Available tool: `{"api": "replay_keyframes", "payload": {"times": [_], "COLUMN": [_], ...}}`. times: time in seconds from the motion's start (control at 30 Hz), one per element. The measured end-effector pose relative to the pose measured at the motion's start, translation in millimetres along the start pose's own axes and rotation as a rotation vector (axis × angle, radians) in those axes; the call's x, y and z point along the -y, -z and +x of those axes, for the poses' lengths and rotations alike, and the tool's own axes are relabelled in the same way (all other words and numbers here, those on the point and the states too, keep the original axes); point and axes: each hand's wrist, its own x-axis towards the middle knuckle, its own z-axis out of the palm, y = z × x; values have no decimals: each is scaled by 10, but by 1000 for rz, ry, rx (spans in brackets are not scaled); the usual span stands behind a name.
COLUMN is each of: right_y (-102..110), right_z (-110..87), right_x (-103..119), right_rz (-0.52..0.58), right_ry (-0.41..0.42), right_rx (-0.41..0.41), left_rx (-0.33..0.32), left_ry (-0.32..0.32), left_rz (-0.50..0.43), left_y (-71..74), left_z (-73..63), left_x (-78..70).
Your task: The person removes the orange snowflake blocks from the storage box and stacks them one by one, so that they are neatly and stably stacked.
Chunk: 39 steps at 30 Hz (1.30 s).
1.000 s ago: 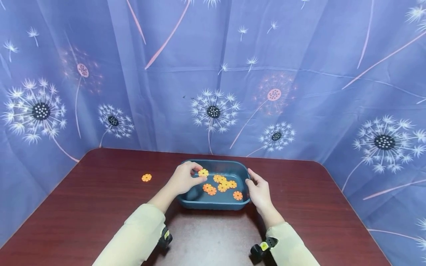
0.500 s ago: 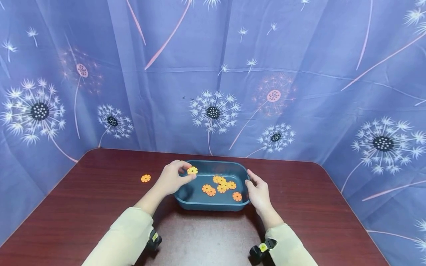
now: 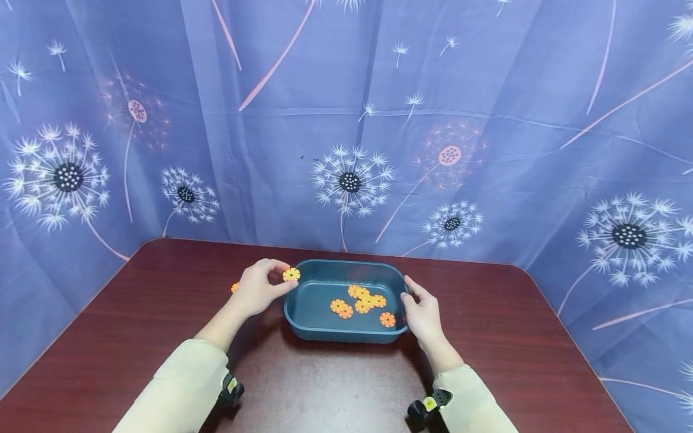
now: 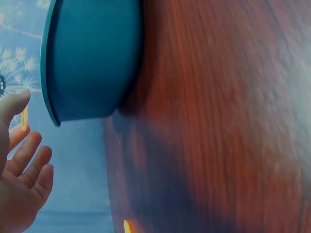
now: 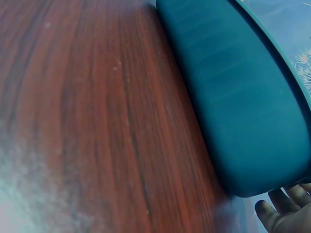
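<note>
Between thumb and index finger, my left hand (image 3: 258, 290) pinches a yellow flower-shaped notched plastic disc (image 3: 291, 274) just beyond the left rim of a dark teal basin (image 3: 346, 337). In the left wrist view, the disc (image 4: 24, 119) appears edge-on, the other fingers spread loosely below it. My right hand (image 3: 424, 316) holds the basin's right end, thumb at the rim and fingers along the outer wall. The right wrist view shows its fingertips (image 5: 265, 211) at the basin's end. Several yellow and orange discs (image 3: 361, 299) lie on the basin floor, some overlapping.
An orange disc (image 3: 234, 287) lies on the dark red wooden table (image 3: 503, 337) left of the basin, partly hidden by my left hand. A blue dandelion-print curtain (image 3: 271, 180) hangs behind the table and along both sides.
My left hand has moved left with the yellow disc, from over the basin to outside its left rim, and now partly covers the orange disc. The right hand stays at the basin.
</note>
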Motion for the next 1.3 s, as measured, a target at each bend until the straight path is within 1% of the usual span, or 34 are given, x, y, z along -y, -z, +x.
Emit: {"api": "replay_keyframes", "payload": {"times": [0.17, 0.3, 0.4, 0.5, 0.6, 0.7, 0.83, 1.07, 1.3], "right_y": [11, 12, 7, 3, 4, 9, 16, 21, 5], "right_z": [6, 18, 29, 36, 38, 35, 28, 16, 5], "right_x": [-6, -1, -1, 0, 10, 24, 29, 10, -41], "right_rz": [-8, -16, -23, -22, -9, 7, 21, 32, 59], "right_ry": [6, 13, 31, 45, 47, 39, 31, 19, -15], "right_rx": [-3, 2, 3, -3, -6, -4, -6, -9, 6], "left_rx": [-11, -30, -32, -17, -7, -16, -37, -45, -28], "left_ry": [13, -1, 6, 37, 74, 102, 122, 168, 254], "left_rz": [31, 38, 54, 72, 61, 46, 60, 88, 95], "left_y": [61, 127, 183, 234, 281, 326, 384, 470, 499], "left_z": [-1, 4, -3, -11, -13, -10, -26, -108, -204], "left_x": [96, 161, 209, 264, 319, 381, 468, 572, 726]}}
